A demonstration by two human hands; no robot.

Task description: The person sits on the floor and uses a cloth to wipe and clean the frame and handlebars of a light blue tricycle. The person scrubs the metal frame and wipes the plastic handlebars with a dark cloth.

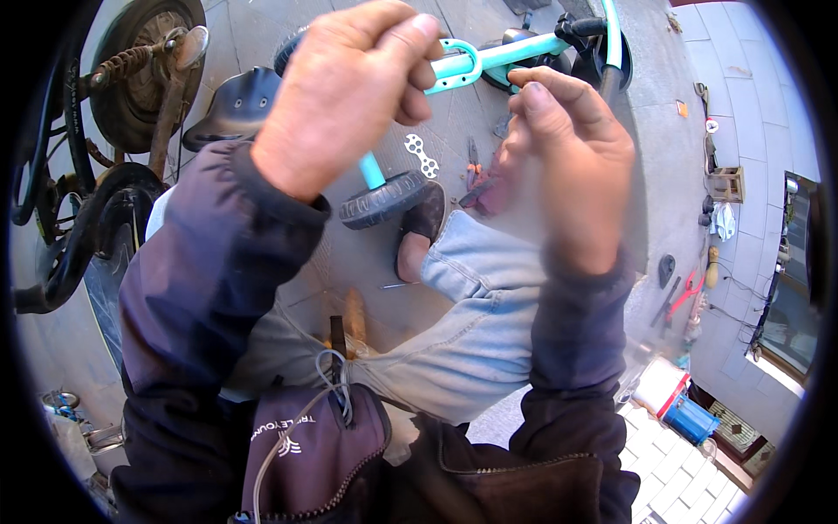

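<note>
Right grip [580, 148] blurred, turquoise frame [524, 51] partly hidden behind left grip [349, 87]

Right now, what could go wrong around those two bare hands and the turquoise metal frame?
The right hand looks pinched beside the slotted turquoise metal bracket; anything small in it, which I cannot make out, might drop.

The black treaded rubber wheel could roll against the dark shoe beside it.

The red-handled metal pliers on the ground might get stepped on.
</note>
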